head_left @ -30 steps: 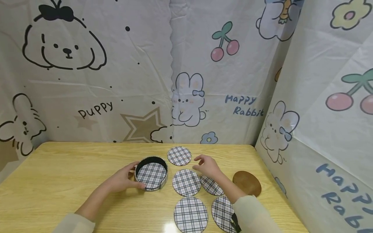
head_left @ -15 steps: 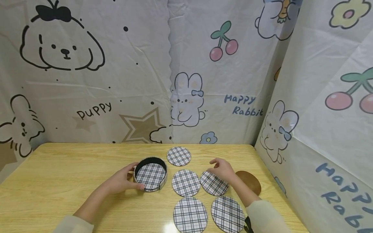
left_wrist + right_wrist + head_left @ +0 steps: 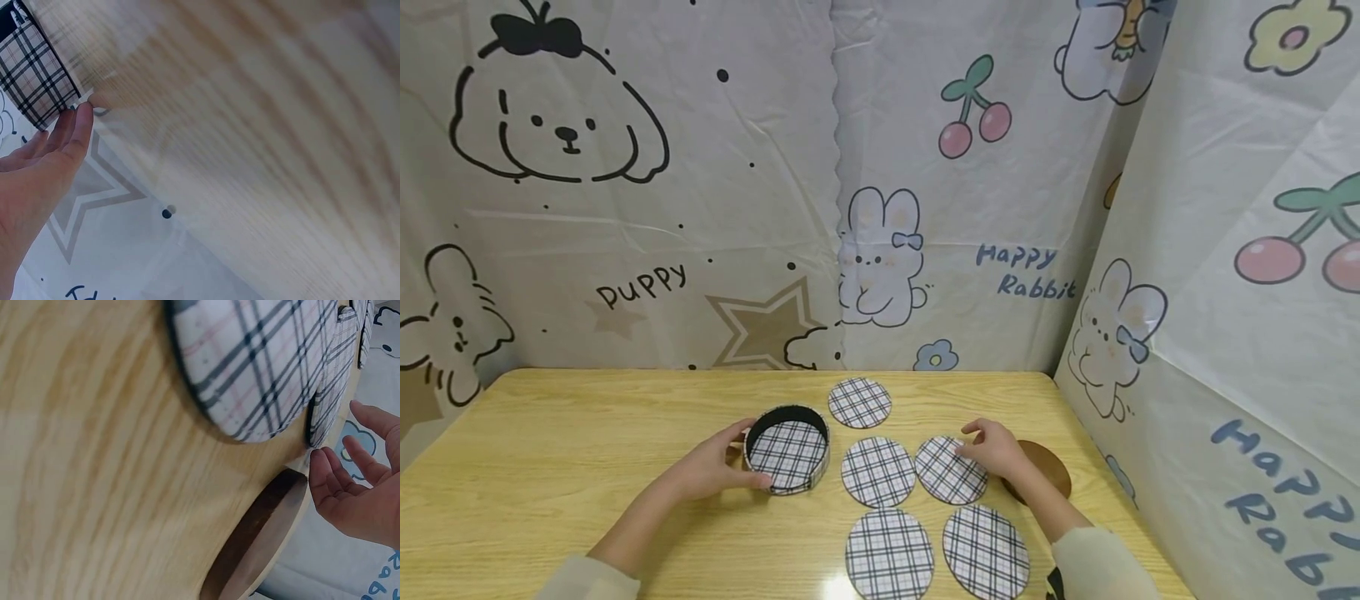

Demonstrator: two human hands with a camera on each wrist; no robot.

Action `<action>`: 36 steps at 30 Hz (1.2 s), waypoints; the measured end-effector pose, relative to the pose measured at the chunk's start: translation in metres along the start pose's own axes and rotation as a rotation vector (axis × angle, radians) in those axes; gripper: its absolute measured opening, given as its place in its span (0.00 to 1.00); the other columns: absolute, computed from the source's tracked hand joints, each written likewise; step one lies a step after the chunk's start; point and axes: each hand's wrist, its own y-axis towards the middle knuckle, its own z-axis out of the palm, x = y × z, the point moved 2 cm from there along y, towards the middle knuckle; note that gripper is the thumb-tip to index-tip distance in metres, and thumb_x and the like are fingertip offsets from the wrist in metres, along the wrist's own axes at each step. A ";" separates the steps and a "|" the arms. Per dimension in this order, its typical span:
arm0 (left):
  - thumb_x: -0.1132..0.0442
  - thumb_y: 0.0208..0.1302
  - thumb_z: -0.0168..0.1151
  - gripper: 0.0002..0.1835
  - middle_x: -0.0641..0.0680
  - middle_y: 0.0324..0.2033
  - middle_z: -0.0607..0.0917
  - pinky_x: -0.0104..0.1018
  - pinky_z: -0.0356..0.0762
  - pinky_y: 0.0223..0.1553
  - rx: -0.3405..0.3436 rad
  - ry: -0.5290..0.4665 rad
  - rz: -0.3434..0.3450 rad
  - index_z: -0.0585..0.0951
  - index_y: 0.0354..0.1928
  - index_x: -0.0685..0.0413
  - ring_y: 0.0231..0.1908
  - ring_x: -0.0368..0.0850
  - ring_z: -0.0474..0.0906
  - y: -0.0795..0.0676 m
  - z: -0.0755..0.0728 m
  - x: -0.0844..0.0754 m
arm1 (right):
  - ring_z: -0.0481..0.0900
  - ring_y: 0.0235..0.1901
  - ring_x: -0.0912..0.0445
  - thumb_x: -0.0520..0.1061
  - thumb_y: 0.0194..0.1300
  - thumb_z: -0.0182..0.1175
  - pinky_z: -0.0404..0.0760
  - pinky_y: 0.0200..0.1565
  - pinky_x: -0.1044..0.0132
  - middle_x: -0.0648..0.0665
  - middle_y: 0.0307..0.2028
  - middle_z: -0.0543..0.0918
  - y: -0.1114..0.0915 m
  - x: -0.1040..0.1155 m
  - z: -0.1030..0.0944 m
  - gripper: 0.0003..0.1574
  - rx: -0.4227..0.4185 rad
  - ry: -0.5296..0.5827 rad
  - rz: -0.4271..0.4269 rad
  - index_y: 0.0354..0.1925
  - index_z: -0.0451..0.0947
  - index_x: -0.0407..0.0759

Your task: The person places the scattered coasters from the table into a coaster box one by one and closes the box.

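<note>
My left hand grips the left side of a round plaid coaster holder, thumb at the near side and fingers at the far side. Plaid lines the floor of this holder, and the inside of its wall is black. In the left wrist view, fingertips meet its plaid outer wall. Over at the right, my right hand is at the far right edge of a round plaid coaster. The right wrist view has its fingertips right by the rim of that coaster, fingers loosely bent.
More plaid coasters lie flat: one at the back, a middle one, a front one and a front right one. A brown round object sits behind my right forearm. Printed cloth hangs behind the wooden table.
My right hand has moved right and toward me, from beside the back coaster to the right coaster, which has turned so its plaid lines slant differently. My left hand keeps its place on the holder.
</note>
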 end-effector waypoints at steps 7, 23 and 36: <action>0.48 0.46 0.74 0.54 0.65 0.59 0.71 0.62 0.66 0.58 0.003 -0.003 0.000 0.55 0.70 0.60 0.58 0.64 0.70 0.000 0.000 0.001 | 0.69 0.31 0.53 0.45 0.57 0.65 0.69 0.29 0.65 0.43 0.32 0.74 -0.002 0.000 0.001 0.26 0.004 -0.022 0.006 0.52 0.75 0.34; 0.48 0.46 0.73 0.54 0.65 0.59 0.71 0.63 0.64 0.59 -0.005 0.004 0.014 0.55 0.70 0.61 0.58 0.64 0.69 -0.001 -0.001 0.001 | 0.75 0.37 0.52 0.53 0.46 0.73 0.77 0.40 0.57 0.40 0.40 0.80 0.003 0.000 0.008 0.38 0.039 -0.137 -0.014 0.50 0.76 0.30; 0.48 0.47 0.73 0.53 0.65 0.58 0.72 0.63 0.64 0.59 -0.010 0.008 0.031 0.56 0.70 0.60 0.57 0.63 0.70 -0.001 0.000 0.002 | 0.73 0.37 0.50 0.51 0.45 0.75 0.75 0.34 0.62 0.39 0.40 0.75 0.009 -0.001 0.001 0.37 0.101 -0.023 0.085 0.47 0.71 0.34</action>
